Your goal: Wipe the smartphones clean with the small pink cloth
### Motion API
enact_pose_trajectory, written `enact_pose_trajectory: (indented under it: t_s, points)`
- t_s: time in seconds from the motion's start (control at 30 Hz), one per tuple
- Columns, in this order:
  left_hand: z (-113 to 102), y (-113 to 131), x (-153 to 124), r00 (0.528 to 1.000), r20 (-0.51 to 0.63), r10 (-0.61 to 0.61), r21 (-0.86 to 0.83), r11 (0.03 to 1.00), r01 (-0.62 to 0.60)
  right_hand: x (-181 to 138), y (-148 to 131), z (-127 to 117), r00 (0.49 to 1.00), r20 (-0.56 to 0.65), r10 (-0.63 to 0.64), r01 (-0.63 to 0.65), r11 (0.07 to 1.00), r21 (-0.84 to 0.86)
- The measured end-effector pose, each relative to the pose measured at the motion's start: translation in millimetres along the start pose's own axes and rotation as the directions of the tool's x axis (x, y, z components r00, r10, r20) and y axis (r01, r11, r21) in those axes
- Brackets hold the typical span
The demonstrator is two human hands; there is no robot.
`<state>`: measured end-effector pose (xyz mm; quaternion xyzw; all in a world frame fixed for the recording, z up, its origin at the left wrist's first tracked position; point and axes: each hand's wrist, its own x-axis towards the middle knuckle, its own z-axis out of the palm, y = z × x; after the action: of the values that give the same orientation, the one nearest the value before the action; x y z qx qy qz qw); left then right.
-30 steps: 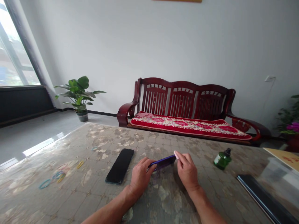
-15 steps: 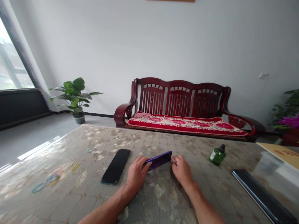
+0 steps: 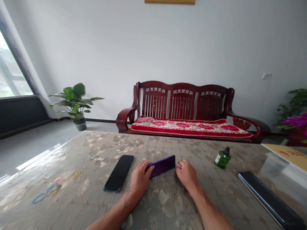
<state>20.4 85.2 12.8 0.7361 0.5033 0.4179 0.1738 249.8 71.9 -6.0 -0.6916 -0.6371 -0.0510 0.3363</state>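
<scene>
Down on the table [image 3: 72,198], lower than a second ago, my right hand [image 3: 187,174] curls its fingers together at one end of the purple phone [image 3: 162,165]; my left hand [image 3: 140,179] clamps the other end, propping it on edge.
</scene>
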Motion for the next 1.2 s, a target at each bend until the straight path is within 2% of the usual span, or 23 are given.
enact_pose_trajectory:
  t_s: [0.17, 0.33, 0.47, 0.67, 0.77, 0.93, 1.07, 1.2]
  points:
    - [2.5, 2.9, 2.4, 0.998, 0.026, -0.054, -0.01, 0.999, 0.054, -1.3, 2.5, -0.3, 0.995, -0.095, 0.018, -0.008, 0.994, 0.106]
    - [5.8, 0.4, 4.3, 0.994, 0.064, -0.094, -0.044, 0.994, 0.097, -2.2, 1.5, 3.8, 0.997, -0.069, -0.034, 0.042, 0.993, 0.113]
    - [4.8, 0.9, 3.5, 0.989, 0.104, -0.102, -0.058, 0.992, 0.108, 0.1, 1.8, 9.1, 0.99, -0.102, -0.093, 0.109, 0.981, 0.162]
    - [1.0, 7.6, -2.2, 0.97, 0.233, -0.067, 0.006, 0.998, 0.067, 5.5, 0.2, 12.4, 0.996, 0.036, -0.086, 0.082, 0.992, 0.093]
    - [-2.6, 8.2, -5.1, 0.94, 0.34, -0.011, -0.02, 1.0, 0.019, 6.8, -3.2, 8.5, 0.989, 0.122, -0.081, 0.073, 0.995, 0.064]
    - [-10.3, 4.2, -3.9, 0.834, 0.547, 0.072, -0.037, 0.997, -0.062, 8.1, -8.5, 3.4, 0.979, 0.183, -0.086, 0.076, 0.995, 0.066]
    - [-14.0, 1.2, -2.3, 0.792, 0.596, 0.13, -0.035, 0.99, -0.136, 9.4, -8.7, 3.6, 0.978, 0.19, -0.088, 0.073, 0.994, 0.083]
    - [-15.6, 8.4, -7.3, 0.773, 0.627, 0.093, 0.084, 0.979, -0.186, 10.8, -6.9, 4.2, 0.976, 0.188, -0.106, 0.087, 0.991, 0.105]
